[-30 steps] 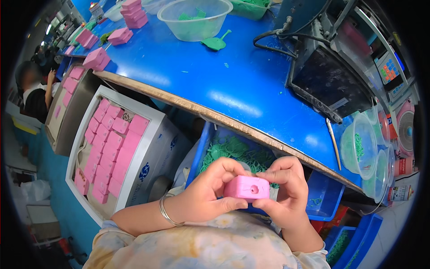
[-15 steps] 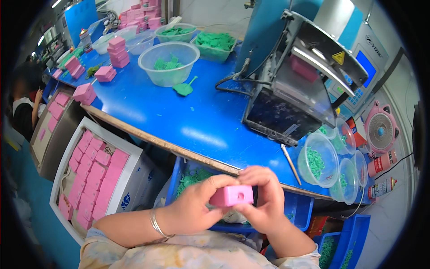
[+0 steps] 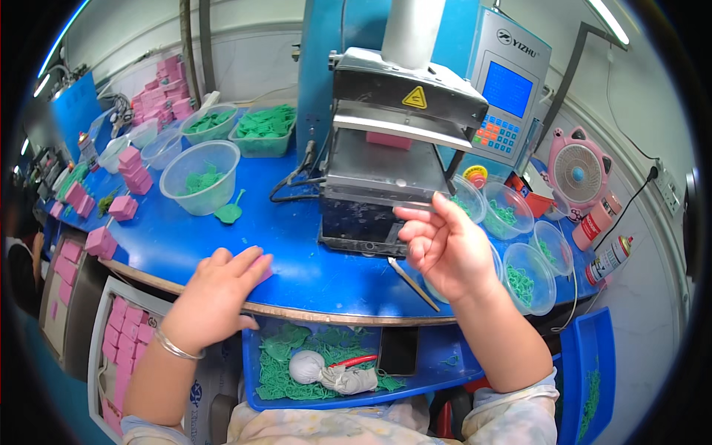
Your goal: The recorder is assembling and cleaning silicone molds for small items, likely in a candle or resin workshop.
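Near the front edge of the blue table, my left hand is closed over a pink block. Only a small part of the block shows past the fingers. My right hand is raised before the press, its thumb up and fingers loosely bent and apart. I see nothing in it. Between the press plates, another pink block shows under the upper plate. A pale-handled tool lies on the table below the right hand.
Plastic bowls with green pieces stand right of the press, by a pink fan. More bowls and stacked pink blocks are at left. A blue drawer under the table holds green scraps, red-handled pliers and a phone.
My hands held a pink block together over the drawer; they have parted. The left carried a pink block to the table, while the right rose toward the press. The view turned right.
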Demonstrator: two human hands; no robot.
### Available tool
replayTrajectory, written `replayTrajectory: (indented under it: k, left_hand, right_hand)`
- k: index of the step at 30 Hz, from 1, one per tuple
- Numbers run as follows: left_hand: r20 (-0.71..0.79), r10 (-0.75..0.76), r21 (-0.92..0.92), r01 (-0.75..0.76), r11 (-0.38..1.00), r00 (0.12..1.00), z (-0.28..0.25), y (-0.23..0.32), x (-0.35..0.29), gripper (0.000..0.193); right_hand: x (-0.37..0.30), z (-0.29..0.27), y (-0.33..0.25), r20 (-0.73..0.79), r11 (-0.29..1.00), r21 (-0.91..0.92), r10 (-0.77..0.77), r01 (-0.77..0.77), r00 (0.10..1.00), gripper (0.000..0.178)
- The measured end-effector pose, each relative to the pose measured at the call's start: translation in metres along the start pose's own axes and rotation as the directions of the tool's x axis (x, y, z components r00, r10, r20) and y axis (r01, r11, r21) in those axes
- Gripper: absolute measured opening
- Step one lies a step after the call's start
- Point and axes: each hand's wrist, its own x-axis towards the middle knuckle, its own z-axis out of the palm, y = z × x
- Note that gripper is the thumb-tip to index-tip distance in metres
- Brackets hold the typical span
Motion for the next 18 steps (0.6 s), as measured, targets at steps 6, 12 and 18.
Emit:
replayTrajectory:
  k: [6,12,18]
  left_hand:
    - [0.031,0.008,0.136,-0.013,0.991,0.999,-0.001,-0.034,0.003,0.080]
    - [-0.024,-0.060,-0.536,0.038,0.844,0.998,0.009,-0.052,-0.007,0.075]
    - [-0.409,-0.263,-0.759,-0.166,0.630,0.874,-0.005,0.003,-0.018,0.091]
  right_hand:
    - [-0.047,-0.014,0.027,0.198,0.993,-0.093,-0.049,0.069,0.979,0.046]
    - [-0.069,-0.020,0.036,0.435,0.952,0.184,0.144,-0.244,0.889,0.062]
    - [-0.070,-0.020,0.030,0.553,0.970,0.031,0.183,-0.239,0.813,0.066]
